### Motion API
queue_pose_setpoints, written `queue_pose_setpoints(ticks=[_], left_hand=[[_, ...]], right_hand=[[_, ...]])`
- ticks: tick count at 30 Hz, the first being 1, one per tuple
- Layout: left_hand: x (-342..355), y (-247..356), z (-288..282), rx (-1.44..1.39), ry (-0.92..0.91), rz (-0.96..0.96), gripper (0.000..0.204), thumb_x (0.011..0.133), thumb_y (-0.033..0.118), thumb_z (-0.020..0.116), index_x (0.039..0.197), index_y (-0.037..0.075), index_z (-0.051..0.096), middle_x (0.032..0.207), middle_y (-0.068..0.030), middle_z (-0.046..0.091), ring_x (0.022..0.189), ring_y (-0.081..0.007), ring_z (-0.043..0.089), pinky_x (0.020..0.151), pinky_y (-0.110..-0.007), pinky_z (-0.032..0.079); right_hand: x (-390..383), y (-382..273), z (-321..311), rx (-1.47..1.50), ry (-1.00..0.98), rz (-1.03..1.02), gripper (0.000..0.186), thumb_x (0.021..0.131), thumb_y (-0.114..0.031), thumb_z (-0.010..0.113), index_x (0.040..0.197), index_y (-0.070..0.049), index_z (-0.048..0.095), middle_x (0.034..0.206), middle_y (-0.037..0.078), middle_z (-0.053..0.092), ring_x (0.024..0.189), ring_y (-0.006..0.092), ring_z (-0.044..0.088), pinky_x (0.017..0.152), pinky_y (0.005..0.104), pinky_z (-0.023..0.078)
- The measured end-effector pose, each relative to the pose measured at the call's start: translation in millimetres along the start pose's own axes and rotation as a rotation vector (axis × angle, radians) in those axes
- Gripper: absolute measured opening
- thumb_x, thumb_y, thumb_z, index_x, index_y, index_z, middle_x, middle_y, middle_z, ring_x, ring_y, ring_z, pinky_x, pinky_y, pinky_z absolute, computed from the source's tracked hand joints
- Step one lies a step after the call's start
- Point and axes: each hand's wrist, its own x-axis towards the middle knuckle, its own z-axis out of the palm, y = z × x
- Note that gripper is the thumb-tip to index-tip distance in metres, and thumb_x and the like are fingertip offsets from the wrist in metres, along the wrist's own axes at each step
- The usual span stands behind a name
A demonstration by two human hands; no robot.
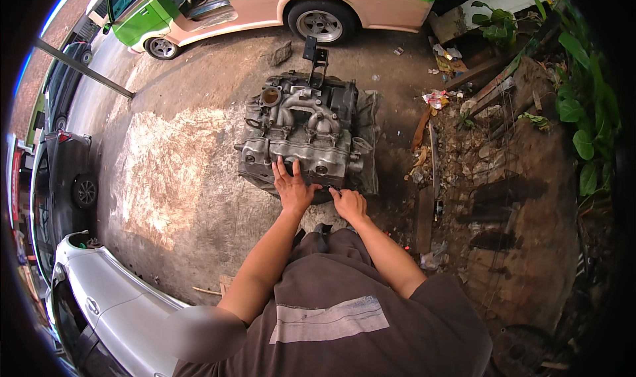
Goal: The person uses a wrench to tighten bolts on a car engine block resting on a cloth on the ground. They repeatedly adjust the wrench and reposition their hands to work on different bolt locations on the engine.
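A greasy metal car engine (301, 148) sits on the ground in front of me, with a curved intake manifold on top and a black bracket (318, 66) standing up from its far side. My left hand (292, 190) rests on the engine's near face with its fingers spread. To its right, my right hand (350, 203) is closed at the lower front edge, thumb toward a small dark item there that is too small to make out. A sheet of dull, crumpled material (367, 119) lies under and beside the engine.
A green and pink van (258, 0) stands beyond the engine. A silver car (112, 304) is close at my lower left, a dark car (73, 178) behind it. A post (93, 69) rises at upper left. Debris (437, 102), planks and leafy plants (583, 132) line the right side.
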Motion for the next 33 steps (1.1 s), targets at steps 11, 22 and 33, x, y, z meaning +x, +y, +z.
queue_pose_setpoints(ticks=[11, 22, 33], left_hand=[[1, 2, -3, 0.005, -0.052, -0.036, 0.113, 0.068, 0.045, 0.094, 0.156, 0.014, 0.029, 0.165, -0.0309, 0.009, 0.153, -0.0549, 0.006, 0.114, -0.065, 0.028], [1, -2, 5, 0.014, 0.021, 0.018, 0.115, 0.066, 0.047, 0.094, 0.154, 0.010, 0.031, 0.163, -0.0321, 0.010, 0.152, -0.0548, 0.008, 0.111, -0.066, 0.030], [2, -2, 4, 0.041, 0.024, 0.035, 0.119, 0.064, 0.049, 0.094, 0.156, 0.009, 0.030, 0.163, -0.0327, 0.009, 0.151, -0.0568, 0.010, 0.110, -0.066, 0.030]], right_hand=[[9, 10, -1, -0.051, -0.014, -0.045, 0.075, 0.095, -0.071, 0.053, 0.084, -0.001, 0.078, 0.086, 0.027, 0.073, 0.090, 0.0467, 0.071, 0.082, 0.0546, 0.055], [11, 16, 12, -0.074, 0.072, -0.058, 0.071, 0.093, -0.070, 0.057, 0.084, -0.002, 0.079, 0.079, 0.025, 0.072, 0.083, 0.0460, 0.071, 0.080, 0.0535, 0.055], [10, 20, 43, 0.116, 0.211, -0.011, 0.066, 0.093, -0.070, 0.058, 0.089, -0.009, 0.081, 0.078, 0.023, 0.072, 0.083, 0.0473, 0.070, 0.077, 0.0575, 0.053]])
